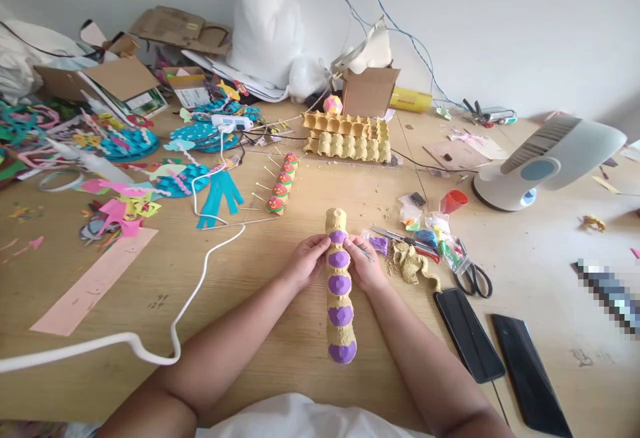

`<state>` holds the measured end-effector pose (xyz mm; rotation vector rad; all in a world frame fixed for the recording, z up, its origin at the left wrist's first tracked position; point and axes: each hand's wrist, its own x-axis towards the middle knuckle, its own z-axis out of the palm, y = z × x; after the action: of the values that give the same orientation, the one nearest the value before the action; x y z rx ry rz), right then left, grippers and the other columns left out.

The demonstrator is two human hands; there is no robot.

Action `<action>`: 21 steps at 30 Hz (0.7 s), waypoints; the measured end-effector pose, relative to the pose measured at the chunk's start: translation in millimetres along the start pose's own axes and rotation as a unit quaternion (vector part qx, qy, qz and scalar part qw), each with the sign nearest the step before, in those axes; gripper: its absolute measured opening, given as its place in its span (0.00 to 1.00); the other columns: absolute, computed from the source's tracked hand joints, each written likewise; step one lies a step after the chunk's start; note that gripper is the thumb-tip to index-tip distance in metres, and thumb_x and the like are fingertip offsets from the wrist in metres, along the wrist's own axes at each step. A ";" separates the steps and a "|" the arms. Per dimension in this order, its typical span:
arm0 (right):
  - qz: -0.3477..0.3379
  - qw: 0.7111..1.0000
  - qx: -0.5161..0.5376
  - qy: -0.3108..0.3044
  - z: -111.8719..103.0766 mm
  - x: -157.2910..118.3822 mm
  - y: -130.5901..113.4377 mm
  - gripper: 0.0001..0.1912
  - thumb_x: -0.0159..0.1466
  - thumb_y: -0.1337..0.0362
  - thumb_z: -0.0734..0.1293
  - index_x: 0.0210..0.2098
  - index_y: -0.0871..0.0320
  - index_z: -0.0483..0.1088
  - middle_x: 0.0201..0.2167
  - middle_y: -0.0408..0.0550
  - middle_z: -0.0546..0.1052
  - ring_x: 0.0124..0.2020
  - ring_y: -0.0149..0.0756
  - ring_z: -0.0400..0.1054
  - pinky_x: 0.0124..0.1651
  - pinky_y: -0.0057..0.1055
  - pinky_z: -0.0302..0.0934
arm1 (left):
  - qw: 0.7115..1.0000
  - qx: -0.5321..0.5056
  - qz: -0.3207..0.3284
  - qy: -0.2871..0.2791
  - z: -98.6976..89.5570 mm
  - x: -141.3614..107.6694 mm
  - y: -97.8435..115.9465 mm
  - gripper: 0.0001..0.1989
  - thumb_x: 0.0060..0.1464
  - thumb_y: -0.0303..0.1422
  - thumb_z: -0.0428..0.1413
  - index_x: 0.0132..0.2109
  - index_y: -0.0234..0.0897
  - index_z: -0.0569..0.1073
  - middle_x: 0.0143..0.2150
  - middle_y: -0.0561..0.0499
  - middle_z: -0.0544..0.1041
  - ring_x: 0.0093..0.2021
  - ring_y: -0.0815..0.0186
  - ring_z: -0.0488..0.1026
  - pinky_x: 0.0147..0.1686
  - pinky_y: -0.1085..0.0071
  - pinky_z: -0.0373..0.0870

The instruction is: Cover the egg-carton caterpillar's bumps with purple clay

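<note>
An egg carton strip (340, 301) with purple patches on most of its bumps is held lengthwise in front of me. Its far end bump is bare carton. My left hand (309, 258) pinches the strip's left edge near the far end. On the opposite edge, my right hand (365, 263) grips it too, with a thin blue stick (367, 254) between the fingers. Just beyond that hand lies a small purple clay piece (379, 244). A finished-looking strip (283, 185) with red and green bumps and pins rests farther off to the left.
Torn carton scraps (411, 263), a craft knife (395, 233), scissors (473, 278) and two dark phone-like slabs (470, 335) lie to the right. A white fan (545, 165) stands farther back. Egg cartons (347, 145) sit behind. A white cable (200, 291) crosses the left side.
</note>
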<state>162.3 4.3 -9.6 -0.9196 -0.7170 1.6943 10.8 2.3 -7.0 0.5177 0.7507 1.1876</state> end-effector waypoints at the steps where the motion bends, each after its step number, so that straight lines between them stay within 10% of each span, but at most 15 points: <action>1: -0.002 1.000 0.003 -0.002 0.1 -0.3 0.9 0.20 0.53 0.49 0.83 0.33 0.54 0.76 0.28 0.40 0.78 0.29 0.33 0.69 0.37 0.32 0.66 | 1.000 0.002 -0.005 -0.001 -0.4 0.0 0.6 0.21 0.42 0.43 0.77 0.38 0.34 0.85 0.35 0.47 0.86 0.32 0.66 0.79 0.37 0.70 0.73; 21: -0.023 1.000 -0.020 0.007 -1.6 -8.4 4.6 0.18 0.55 0.50 0.83 0.32 0.54 0.78 0.30 0.40 0.79 0.32 0.32 0.69 0.41 0.31 0.65 | 0.999 0.024 -0.036 -0.005 -6.1 3.3 4.5 0.23 0.40 0.45 0.78 0.36 0.33 0.83 0.32 0.50 0.83 0.29 0.70 0.76 0.32 0.73 0.71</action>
<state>162.8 -5.0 -12.2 -0.9356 -0.7594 1.6375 4.0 6.7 -8.6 0.5312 0.7852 1.1024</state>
